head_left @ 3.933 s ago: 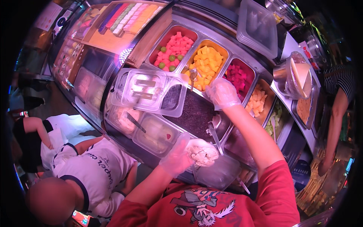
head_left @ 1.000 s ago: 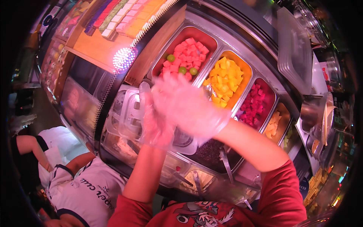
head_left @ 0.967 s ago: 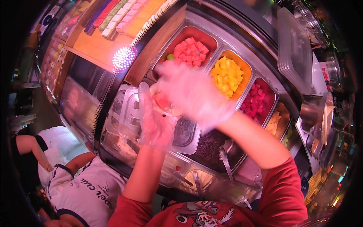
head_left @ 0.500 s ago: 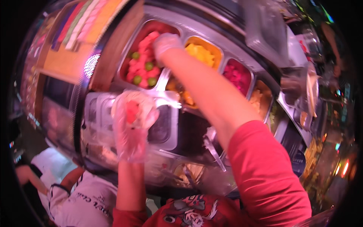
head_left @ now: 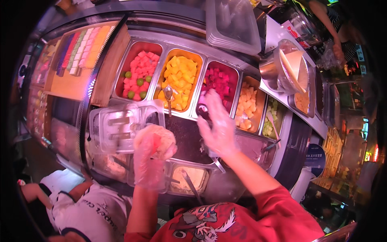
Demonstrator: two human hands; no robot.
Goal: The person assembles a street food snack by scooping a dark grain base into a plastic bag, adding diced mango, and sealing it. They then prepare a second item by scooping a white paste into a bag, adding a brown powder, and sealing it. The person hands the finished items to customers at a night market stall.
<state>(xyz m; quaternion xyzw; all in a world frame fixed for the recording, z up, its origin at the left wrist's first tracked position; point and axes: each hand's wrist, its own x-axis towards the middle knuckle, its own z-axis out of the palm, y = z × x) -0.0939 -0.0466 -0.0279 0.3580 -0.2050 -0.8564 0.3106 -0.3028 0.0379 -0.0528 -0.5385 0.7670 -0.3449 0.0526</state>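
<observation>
My left hand (head_left: 148, 159), in a clear plastic glove, is closed round a soft, pale round wrap (head_left: 164, 142) with a bit of red in it, above the lidded clear containers. Also gloved, my right hand (head_left: 219, 131) is over the near edge of the magenta dragon fruit tray (head_left: 231, 107). Its fingers are stretched out, somewhat blurred, beside a dark round object (head_left: 202, 109) whose kind I cannot make out. Left of it are diced yellow mango (head_left: 179, 72) with a metal spoon (head_left: 168, 97), and watermelon cubes (head_left: 143, 64) with green grapes.
Trays of orange melon cubes (head_left: 246, 101) and green fruit (head_left: 272, 117) continue to the right. Stacked clear lids (head_left: 234, 28) stand at the back, a metal pot (head_left: 272, 66) at back right. A tub of cream (head_left: 189, 179) is near me. A person in white (head_left: 94, 209) is at lower left.
My right hand has moved right and nearer, from the watermelon tray to the dragon fruit tray. My left hand has shifted slightly right and down, still holding the wrap. The view has shifted too.
</observation>
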